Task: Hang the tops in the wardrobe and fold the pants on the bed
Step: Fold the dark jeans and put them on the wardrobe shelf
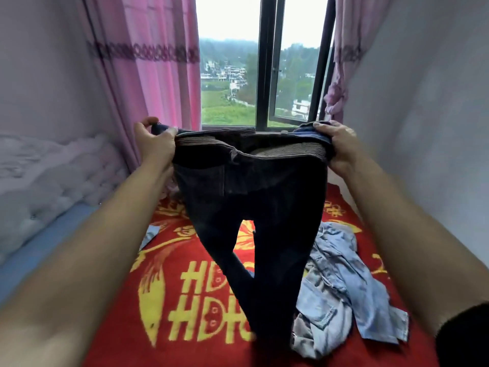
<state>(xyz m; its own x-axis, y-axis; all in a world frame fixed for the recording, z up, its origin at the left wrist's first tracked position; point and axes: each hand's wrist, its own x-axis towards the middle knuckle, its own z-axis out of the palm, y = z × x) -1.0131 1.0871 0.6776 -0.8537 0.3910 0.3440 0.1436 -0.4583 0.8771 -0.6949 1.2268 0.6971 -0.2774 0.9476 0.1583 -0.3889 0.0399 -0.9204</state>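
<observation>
Head view. The dark pants [251, 202] are held up above the bed [185, 300], waistband uppermost and spread level across the middle of the frame. The left hand [154, 144], at 10 o'clock from the frame centre, grips the left end of the waistband, its fingers curled over the top edge and the thumb pinching from the near side. The right hand [337, 148], at 2 o'clock, grips the right end the same way, fingers closed round the bunched fabric. Both forearms are stretched forward. The two pant legs hang down towards 6 o'clock, parting below the crotch and meeting again lower down; whether their ends touch the bed cannot be told.

The bed carries a red blanket [127, 348] with a yellow pattern and lettering. A crumpled light-blue denim garment [338, 284] lies on the blanket at 5 o'clock, just beside the right pant leg. A window [267, 62] stands at 12 o'clock, with a pink curtain [148, 62] at 11 o'clock.
</observation>
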